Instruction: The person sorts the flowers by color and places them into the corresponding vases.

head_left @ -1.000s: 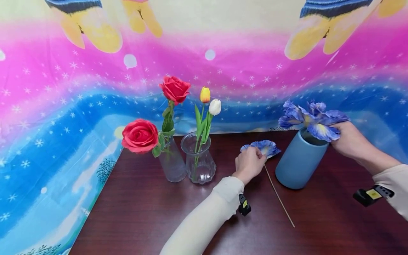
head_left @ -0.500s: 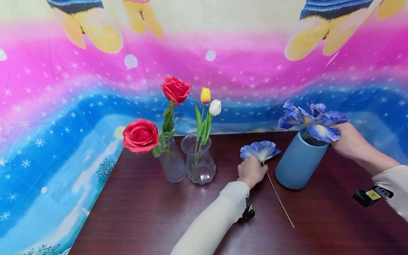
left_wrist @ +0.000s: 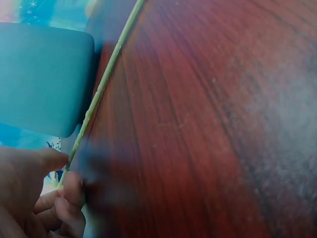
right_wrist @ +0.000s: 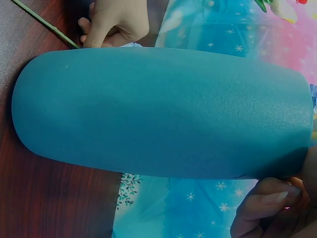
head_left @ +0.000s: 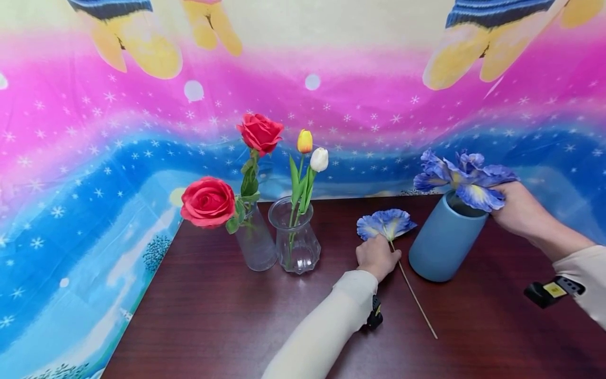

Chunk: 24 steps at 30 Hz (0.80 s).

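Observation:
A blue-purple artificial iris [head_left: 397,223] lies on the table, its long thin stem [left_wrist: 103,82] pointing toward the near edge. Just below the bloom, my left hand [head_left: 377,258] pinches this stem between thumb and fingers. Another blue iris bloom [head_left: 466,176] sits over the mouth of a matte blue vase [head_left: 445,239]. At the vase's right rim, my right hand [head_left: 521,210] grips the edge with curled fingers [right_wrist: 265,198], close against the petals. The petals hide some of its fingertips in the head view.
To the left, a glass vase [head_left: 258,247] holds two red roses [head_left: 208,202]. Beside it stands a clear fluted vase [head_left: 299,250] with a yellow tulip [head_left: 305,141] and a white tulip [head_left: 319,159]. A printed cloth [head_left: 369,105] hangs behind the dark wooden table [head_left: 213,316].
My left hand has slid from the lying bloom down to its stem, slightly toward me and to the right, uncovering more petals. The right hand and blue vase have stayed still.

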Each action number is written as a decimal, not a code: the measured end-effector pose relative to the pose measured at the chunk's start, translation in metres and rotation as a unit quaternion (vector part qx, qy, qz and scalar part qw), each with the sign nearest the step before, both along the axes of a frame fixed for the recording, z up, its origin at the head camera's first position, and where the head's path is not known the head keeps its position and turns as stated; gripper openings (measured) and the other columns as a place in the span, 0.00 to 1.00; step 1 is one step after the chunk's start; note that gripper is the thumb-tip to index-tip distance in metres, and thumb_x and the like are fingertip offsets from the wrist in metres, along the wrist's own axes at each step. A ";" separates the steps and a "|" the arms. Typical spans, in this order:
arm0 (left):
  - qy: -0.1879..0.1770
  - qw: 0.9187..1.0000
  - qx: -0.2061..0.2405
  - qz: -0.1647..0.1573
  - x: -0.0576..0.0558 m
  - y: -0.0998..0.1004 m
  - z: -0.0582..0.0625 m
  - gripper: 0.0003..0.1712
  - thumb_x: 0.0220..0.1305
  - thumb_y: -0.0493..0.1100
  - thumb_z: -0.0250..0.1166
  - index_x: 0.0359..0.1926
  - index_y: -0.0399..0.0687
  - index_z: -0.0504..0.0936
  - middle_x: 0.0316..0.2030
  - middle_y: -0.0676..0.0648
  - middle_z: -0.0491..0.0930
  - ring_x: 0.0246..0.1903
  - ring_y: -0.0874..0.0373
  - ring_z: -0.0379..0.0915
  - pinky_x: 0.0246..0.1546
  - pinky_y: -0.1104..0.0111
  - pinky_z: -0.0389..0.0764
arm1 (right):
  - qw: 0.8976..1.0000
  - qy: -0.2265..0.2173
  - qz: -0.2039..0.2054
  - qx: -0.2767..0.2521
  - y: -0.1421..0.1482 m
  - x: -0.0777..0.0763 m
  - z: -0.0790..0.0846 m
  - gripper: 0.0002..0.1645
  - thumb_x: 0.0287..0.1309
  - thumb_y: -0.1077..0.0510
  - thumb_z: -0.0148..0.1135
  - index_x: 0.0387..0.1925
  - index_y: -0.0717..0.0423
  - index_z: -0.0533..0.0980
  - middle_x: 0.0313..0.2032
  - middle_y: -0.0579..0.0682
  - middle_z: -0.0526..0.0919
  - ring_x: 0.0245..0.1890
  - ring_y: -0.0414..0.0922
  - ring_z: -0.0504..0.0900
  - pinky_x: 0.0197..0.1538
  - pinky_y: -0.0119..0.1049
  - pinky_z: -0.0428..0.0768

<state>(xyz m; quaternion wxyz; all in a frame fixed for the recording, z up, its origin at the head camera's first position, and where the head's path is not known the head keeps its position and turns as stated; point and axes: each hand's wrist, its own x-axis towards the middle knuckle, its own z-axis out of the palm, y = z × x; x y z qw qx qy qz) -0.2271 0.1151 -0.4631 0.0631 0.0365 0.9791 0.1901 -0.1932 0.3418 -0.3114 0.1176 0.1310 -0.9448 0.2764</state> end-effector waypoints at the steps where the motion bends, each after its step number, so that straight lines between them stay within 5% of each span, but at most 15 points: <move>1: -0.002 1.000 -0.003 0.000 0.000 0.000 0.000 0.30 0.62 0.67 0.67 0.15 0.55 0.72 0.15 0.52 0.72 0.17 0.57 0.70 0.22 0.63 0.70 | 1.000 0.002 0.002 -0.003 0.000 0.000 0.000 0.20 0.70 0.71 0.49 0.58 0.78 0.73 0.57 0.77 0.75 0.42 0.07 0.54 0.35 0.13 0.60; 8: -0.012 1.000 -0.013 -0.009 0.001 0.003 -0.002 0.29 0.63 0.66 0.65 0.15 0.56 0.72 0.16 0.53 0.72 0.17 0.57 0.69 0.21 0.63 0.69 | 1.000 -0.015 -0.012 -0.006 -0.002 0.001 0.002 0.18 0.70 0.70 0.48 0.55 0.78 0.75 0.55 0.75 0.76 0.38 0.10 0.57 0.33 0.18 0.63; 15: -0.036 0.999 0.024 -0.004 0.001 -0.002 -0.001 0.30 0.65 0.59 0.66 0.11 0.55 0.69 0.15 0.53 0.72 0.18 0.57 0.69 0.23 0.63 0.72 | 1.000 -0.020 -0.021 -0.003 -0.003 0.001 0.003 0.15 0.67 0.72 0.50 0.48 0.78 0.78 0.52 0.76 0.78 0.37 0.11 0.60 0.32 0.19 0.63; 20: -0.043 0.997 0.056 0.007 0.001 -0.007 0.001 0.29 0.65 0.55 0.66 0.11 0.54 0.66 0.15 0.52 0.71 0.19 0.56 0.69 0.25 0.63 0.72 | 1.000 -0.023 -0.017 -0.005 -0.003 0.000 0.003 0.17 0.68 0.72 0.49 0.51 0.78 0.77 0.55 0.79 0.75 0.38 0.11 0.59 0.32 0.18 0.62; 24: -0.029 0.996 0.086 0.005 0.000 -0.012 0.003 0.31 0.67 0.51 0.64 0.10 0.54 0.61 0.10 0.53 0.60 0.14 0.56 0.62 0.20 0.64 0.66 | 1.000 -0.016 -0.002 -0.013 -0.002 -0.001 0.000 0.20 0.70 0.70 0.47 0.58 0.78 0.74 0.58 0.79 0.73 0.41 0.08 0.56 0.35 0.14 0.60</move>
